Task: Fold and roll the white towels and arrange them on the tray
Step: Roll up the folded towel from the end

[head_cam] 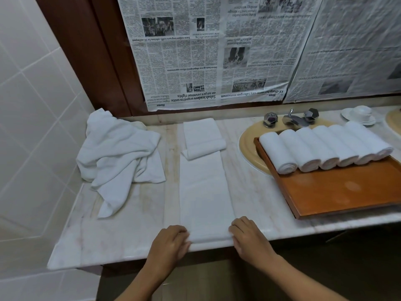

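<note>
A white towel (205, 187) lies folded into a long strip down the middle of the marble counter (134, 231), its far end folded back over itself. My left hand (170, 242) grips the strip's near left corner and my right hand (249, 237) grips the near right corner, at the counter's front edge. The near end looks slightly curled up between them. A wooden tray (342, 192) sits to the right, with several rolled white towels (323, 146) in a row along its far side. A heap of loose white towels (121, 155) lies at the left.
The tray rests partly over a cream sink basin (249, 148) with a chrome tap and two knobs (291, 119) behind it. A white cup and saucer (360, 115) stand at the far right. Newspaper (206, 51) covers the wall behind. Tiled wall at the left.
</note>
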A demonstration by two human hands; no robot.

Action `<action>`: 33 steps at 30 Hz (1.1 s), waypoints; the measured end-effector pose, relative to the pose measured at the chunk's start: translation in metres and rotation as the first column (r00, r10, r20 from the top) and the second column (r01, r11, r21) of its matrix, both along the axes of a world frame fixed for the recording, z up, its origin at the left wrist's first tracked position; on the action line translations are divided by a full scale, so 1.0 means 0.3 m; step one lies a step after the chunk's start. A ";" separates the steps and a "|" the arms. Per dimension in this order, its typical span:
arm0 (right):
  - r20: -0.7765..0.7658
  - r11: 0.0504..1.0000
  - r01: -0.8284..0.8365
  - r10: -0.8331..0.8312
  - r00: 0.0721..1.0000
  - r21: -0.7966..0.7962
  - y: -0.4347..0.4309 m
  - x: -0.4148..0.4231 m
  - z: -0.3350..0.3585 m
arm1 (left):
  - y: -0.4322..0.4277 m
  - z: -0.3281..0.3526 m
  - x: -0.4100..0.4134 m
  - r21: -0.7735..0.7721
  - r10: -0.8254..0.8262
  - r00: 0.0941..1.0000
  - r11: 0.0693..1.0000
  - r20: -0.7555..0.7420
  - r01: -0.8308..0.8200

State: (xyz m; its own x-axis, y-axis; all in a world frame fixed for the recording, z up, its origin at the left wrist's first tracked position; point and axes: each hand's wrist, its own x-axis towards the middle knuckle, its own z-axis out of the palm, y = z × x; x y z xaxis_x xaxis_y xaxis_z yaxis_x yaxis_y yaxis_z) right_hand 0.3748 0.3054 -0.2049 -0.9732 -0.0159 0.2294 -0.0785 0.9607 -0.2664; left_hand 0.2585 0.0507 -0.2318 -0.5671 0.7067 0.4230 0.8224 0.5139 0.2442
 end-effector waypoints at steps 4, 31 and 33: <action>0.118 0.992 0.078 -0.067 0.991 -0.098 0.007 -0.030 0.012 | 0.026 0.029 -0.002 -0.004 0.095 0.989 0.995 0.114 -0.095; 0.091 0.966 0.241 -0.249 0.964 0.097 -0.072 -0.109 0.014 | 0.153 0.134 -0.051 -0.250 0.325 0.923 0.929 0.204 -0.272; 0.070 0.981 0.168 -0.176 0.982 0.098 -0.064 -0.088 0.011 | 0.147 0.102 -0.033 -0.224 0.234 0.965 0.953 0.122 -0.203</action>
